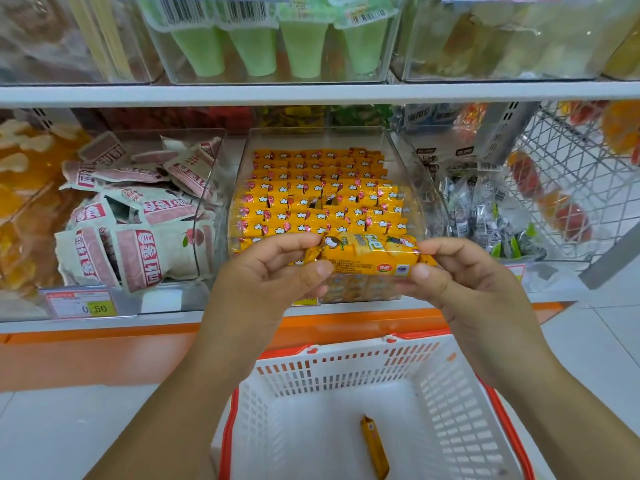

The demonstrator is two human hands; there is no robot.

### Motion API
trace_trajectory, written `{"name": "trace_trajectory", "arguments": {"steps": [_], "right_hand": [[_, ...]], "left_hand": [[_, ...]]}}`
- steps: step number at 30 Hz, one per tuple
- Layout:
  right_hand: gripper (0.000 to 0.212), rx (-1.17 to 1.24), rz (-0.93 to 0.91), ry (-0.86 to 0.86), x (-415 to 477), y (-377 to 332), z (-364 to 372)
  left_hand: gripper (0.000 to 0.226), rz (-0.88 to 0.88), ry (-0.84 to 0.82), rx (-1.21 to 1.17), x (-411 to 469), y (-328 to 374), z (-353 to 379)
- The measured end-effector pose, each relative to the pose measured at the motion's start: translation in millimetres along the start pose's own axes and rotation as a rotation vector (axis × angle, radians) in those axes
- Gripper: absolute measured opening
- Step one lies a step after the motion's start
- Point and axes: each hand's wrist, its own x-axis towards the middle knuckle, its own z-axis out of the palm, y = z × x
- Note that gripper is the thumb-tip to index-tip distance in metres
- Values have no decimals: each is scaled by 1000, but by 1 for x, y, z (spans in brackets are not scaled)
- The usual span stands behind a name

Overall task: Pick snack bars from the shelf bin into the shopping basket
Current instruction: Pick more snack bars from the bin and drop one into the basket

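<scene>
Head: pinching one yellow snack bar (370, 255) by its two ends, with left hand (273, 271) and right hand (464, 282) fingers curled onto wrapper. Holding it level before the full clear shelf bin (410, 174), above white shopping basket (346, 363) carrying another bar (375, 448).

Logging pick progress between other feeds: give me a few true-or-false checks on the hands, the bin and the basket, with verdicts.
1. The left hand and right hand pinch one yellow snack bar by its ends. True.
2. The shopping basket holds nothing. False: one yellow bar lies on its floor.
3. The clear shelf bin holds many rows of yellow bars. True.
4. The pinched snack bar is down inside the basket. False: it is up in front of the bin.
5. The bin to the left holds green cups. False: it holds pink-and-white packets.
</scene>
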Motion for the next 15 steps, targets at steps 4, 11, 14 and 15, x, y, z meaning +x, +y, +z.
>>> {"name": "trace_trajectory", "arguments": {"steps": [4,11,14,15], "right_hand": [[30,115,25,-13,3,-1,1],[28,227,99,7,4,-5,4],[30,257,120,-5,5,-5,3],[28,280,129,-21,6,-6,1]], "left_hand": [[27,-30,-31,-68,3,0,-7],[28,-72,-79,-113,6,-2,-14],[35,-84,-123,-94,7,-3,-17],[39,-84,-145,-95,8,-2,-19]]}}
